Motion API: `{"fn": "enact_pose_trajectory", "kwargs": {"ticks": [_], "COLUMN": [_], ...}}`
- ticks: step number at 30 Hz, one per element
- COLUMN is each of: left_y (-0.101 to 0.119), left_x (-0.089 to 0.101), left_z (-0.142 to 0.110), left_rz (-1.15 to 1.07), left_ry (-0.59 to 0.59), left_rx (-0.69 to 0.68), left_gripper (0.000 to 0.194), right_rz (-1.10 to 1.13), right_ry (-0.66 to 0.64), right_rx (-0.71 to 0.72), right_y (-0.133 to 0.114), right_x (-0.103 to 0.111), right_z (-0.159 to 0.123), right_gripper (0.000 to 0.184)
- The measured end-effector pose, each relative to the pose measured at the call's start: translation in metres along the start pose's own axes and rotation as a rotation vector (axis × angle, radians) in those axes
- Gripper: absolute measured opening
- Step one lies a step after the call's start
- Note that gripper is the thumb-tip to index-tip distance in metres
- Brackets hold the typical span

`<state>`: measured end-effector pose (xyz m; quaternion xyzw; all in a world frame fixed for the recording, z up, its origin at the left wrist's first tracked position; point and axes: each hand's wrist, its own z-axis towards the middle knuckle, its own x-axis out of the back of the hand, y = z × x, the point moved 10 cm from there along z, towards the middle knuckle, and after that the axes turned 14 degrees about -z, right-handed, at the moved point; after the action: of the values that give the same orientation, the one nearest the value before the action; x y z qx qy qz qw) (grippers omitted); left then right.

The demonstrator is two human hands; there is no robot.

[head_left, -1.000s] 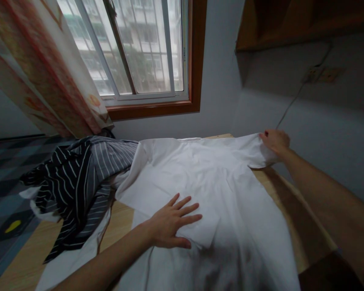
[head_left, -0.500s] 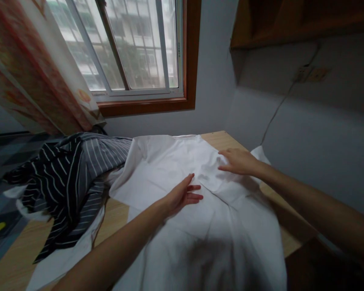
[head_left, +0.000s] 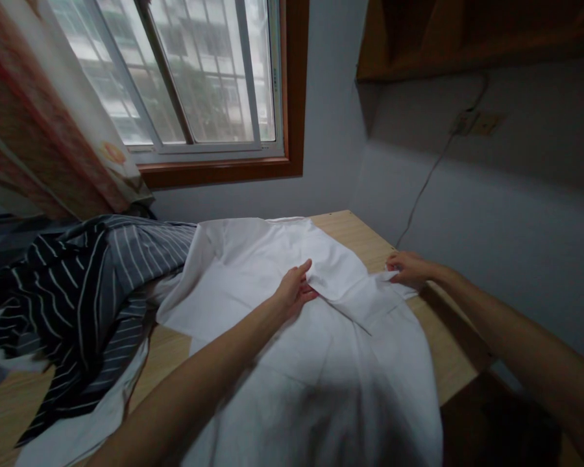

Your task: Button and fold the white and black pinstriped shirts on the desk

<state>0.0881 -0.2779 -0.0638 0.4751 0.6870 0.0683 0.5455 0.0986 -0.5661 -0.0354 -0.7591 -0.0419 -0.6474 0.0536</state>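
— Where do I have the white fabric garment [head_left: 340, 370]?

— It lies in front of you on a pale wood-grained tabletop [head_left: 355, 237], spread out, its near part running past the bottom of the view. Towards your right, a portion is folded over the rest, leaving a slanting edge across the middle

— How is my left hand [head_left: 296, 290] placed?

— It is at the inner end of that slanting edge. Your thumb stands up apart from the fingers; I cannot tell whether they grip the cloth

— And my right hand [head_left: 411, 267]?

— Those fingers are closed, pinching a narrow, bunched end of the garment near the tabletop's right edge

— What lies around it?

— On your left, touching it, is a crumpled pile of black and grey fabric with white stripes [head_left: 63, 298]. A strip of white cloth [head_left: 92, 428] shows below that pile. Beyond are a red and cream flowered curtain [head_left: 53, 130] and a brown-trimmed glass window [head_left: 204, 71]. Up on your right hangs a brown wooden shelf [head_left: 418, 63], with a thin pale cable [head_left: 422, 188] running down the wall beneath it
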Motion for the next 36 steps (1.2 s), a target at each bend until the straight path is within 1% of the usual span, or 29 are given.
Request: {"fn": "enact_pose_trajectory", "kwargs": {"ticks": [2, 4, 5, 7, 8, 9, 10, 11, 12, 13, 14, 15, 16, 17, 18, 20, 22, 23, 24, 26, 29, 31, 33, 34, 36], "left_y": [0.000, 0.006, 0.011, 0.024, 0.031, 0.036, 0.036, 0.030, 0.020, 0.009, -0.003, -0.014, -0.024, -0.032, -0.039, -0.046, -0.044, -0.039, -0.034, -0.019, 0.001, 0.001, -0.007, -0.011, -0.019], "left_x": [-0.015, -0.031, -0.042, -0.068, -0.079, -0.086, -0.086, -0.081, -0.071, -0.061, -0.052, -0.049, -0.052, -0.060, -0.071, -0.094, -0.107, -0.112, -0.116, -0.125, -0.139, -0.146, -0.148, -0.146, -0.136], "left_z": [0.013, 0.028, 0.036, 0.050, 0.055, 0.061, 0.068, 0.076, 0.083, 0.089, 0.092, 0.094, 0.095, 0.096, 0.097, 0.095, 0.095, 0.097, 0.099, 0.105, 0.114, 0.120, 0.126, 0.129, 0.134], "left_rz": [-0.079, -0.155, -0.195, -0.289, -0.337, -0.376, -0.396, -0.394, -0.376, -0.352, -0.335, -0.333, -0.344, -0.363, -0.381, -0.400, -0.405, -0.406, -0.409, -0.423, -0.451, -0.438, -0.377, -0.327, -0.218], "left_ry": [-0.022, -0.061, -0.107, -0.262, -0.339, -0.376, -0.355, -0.277, -0.160, -0.032, 0.070, 0.122, 0.116, 0.066, -0.011, -0.169, -0.252, -0.275, -0.299, -0.358, -0.444, -0.454, -0.428, -0.405, -0.343], "left_rx": [0.052, 0.077, 0.071, 0.020, -0.026, -0.075, -0.114, -0.133, -0.128, -0.113, -0.092, -0.067, -0.032, 0.010, 0.061, 0.166, 0.206, 0.204, 0.191, 0.129, -0.002, -0.032, -0.016, -0.005, 0.017], "left_gripper": [0.040, 0.052, 0.058, 0.068, 0.070, 0.070, 0.068, 0.065, 0.062, 0.059, 0.057, 0.058, 0.061, 0.066, 0.073, 0.086, 0.091, 0.092, 0.091, 0.086, 0.074, 0.069, 0.066, 0.066, 0.073], "right_rz": [0.040, 0.157, 0.226, 0.384, 0.471, 0.546, 0.602, 0.631, 0.633, 0.613, 0.579, 0.541, 0.495, 0.443, 0.390, 0.292, 0.210, 0.174, 0.141, 0.088, 0.023, -0.022, -0.048, -0.040, 0.046], "right_ry": [0.043, 0.127, 0.194, 0.328, 0.371, 0.391, 0.390, 0.372, 0.340, 0.308, 0.281, 0.260, 0.259, 0.270, 0.291, 0.348, 0.390, 0.399, 0.396, 0.377, 0.398, 0.453, 0.448, 0.415, 0.301], "right_rx": [-0.008, -0.066, -0.113, -0.192, -0.221, -0.256, -0.277, -0.275, -0.247, -0.194, -0.117, -0.042, 0.011, 0.043, 0.057, 0.054, 0.054, 0.072, 0.101, 0.155, 0.201, 0.246, 0.324, 0.373, 0.514], "right_y": [-0.003, 0.004, 0.011, 0.025, 0.030, 0.034, 0.033, 0.027, 0.016, -0.001, -0.021, -0.043, -0.063, -0.080, -0.094, -0.115, -0.129, -0.135, -0.142, -0.156, -0.177, -0.198, -0.227, -0.243, -0.277], "right_x": [0.017, 0.047, 0.066, 0.104, 0.118, 0.127, 0.132, 0.134, 0.134, 0.132, 0.129, 0.125, 0.122, 0.120, 0.119, 0.121, 0.123, 0.123, 0.120, 0.109, 0.082, 0.063, 0.040, 0.030, 0.015], "right_z": [-0.002, -0.010, -0.017, -0.037, -0.047, -0.057, -0.066, -0.073, -0.079, -0.082, -0.086, -0.089, -0.093, -0.098, -0.104, -0.119, -0.137, -0.146, -0.155, -0.170, -0.181, -0.181, -0.174, -0.169, -0.160], "right_gripper": [0.011, 0.013, 0.016, 0.023, 0.027, 0.029, 0.030, 0.029, 0.027, 0.027, 0.030, 0.034, 0.037, 0.037, 0.037, 0.031, 0.022, 0.017, 0.017, 0.027, 0.045, 0.052, 0.049, 0.043, 0.030]}}
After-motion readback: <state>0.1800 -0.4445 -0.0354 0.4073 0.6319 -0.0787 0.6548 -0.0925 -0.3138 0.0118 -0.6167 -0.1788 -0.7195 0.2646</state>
